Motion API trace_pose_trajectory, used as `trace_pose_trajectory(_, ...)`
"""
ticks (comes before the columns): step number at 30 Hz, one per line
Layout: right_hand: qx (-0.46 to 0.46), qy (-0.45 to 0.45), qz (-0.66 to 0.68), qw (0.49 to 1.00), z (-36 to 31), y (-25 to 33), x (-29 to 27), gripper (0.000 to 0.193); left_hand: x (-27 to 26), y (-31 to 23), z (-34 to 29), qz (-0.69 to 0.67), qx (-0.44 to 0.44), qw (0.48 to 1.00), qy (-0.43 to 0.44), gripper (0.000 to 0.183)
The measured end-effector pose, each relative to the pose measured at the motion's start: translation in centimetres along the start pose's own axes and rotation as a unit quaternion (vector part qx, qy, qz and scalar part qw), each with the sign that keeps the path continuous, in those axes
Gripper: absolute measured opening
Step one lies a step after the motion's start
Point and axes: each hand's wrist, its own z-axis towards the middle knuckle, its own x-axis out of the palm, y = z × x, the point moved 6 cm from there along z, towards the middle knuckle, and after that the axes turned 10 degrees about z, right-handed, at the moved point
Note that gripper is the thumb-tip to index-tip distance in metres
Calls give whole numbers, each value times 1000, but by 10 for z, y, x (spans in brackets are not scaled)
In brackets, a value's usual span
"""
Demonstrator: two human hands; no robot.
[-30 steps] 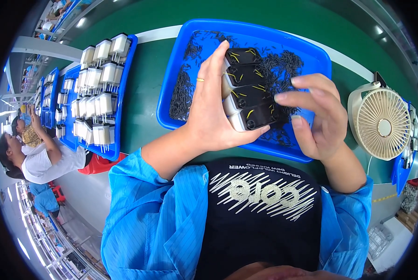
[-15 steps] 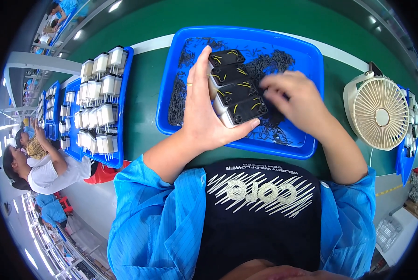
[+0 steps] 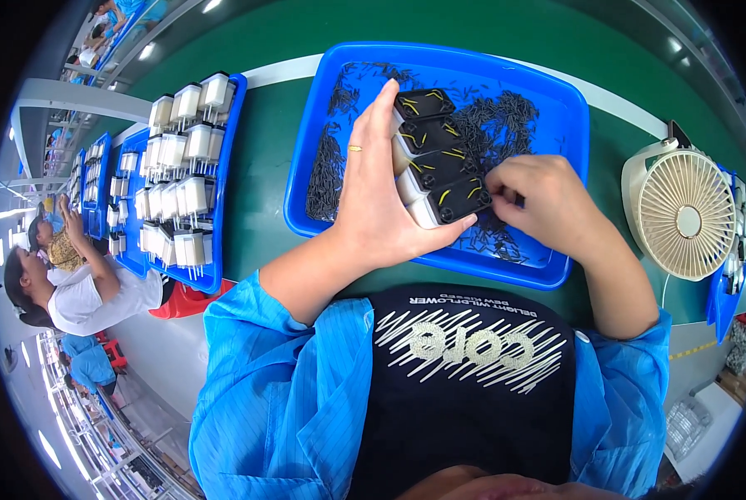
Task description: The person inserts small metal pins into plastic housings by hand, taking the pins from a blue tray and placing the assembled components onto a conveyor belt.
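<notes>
Spread a second earlier, the right hand (image 3: 549,198) is being curled just beside four black-and-white blocks (image 3: 438,169) being held at upper centre by the left hand (image 3: 371,198); the right grip's contents cannot be told.

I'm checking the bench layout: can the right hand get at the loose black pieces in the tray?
Probably yes: the right hand is over the blue tray, close to the black pieces; the black-topped blocks on its left leave the far side free.
</notes>
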Motion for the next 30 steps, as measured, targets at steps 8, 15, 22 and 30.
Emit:
trace_pose_trajectory(8, -43, -145, 138, 979, -5, 19, -29, 9, -3, -8, 0, 64, 42, 997, -30, 125)
trace_pose_trajectory(15, -127, -167, 138, 968, -9, 41, -29, 15, 4, -8, -2, 68, 44, 996, -23, 122)
trace_pose_trajectory(22, -191, -155, 58, 968, -9, 46, -22, 19, 6, -11, -3, 105, 75, 991, -35, 118)
trace_pose_trajectory(30, -227, -152, -10, 962, -10, 46, -18, 22, 5, -12, -4, 95, 82, 991, -44, 117)
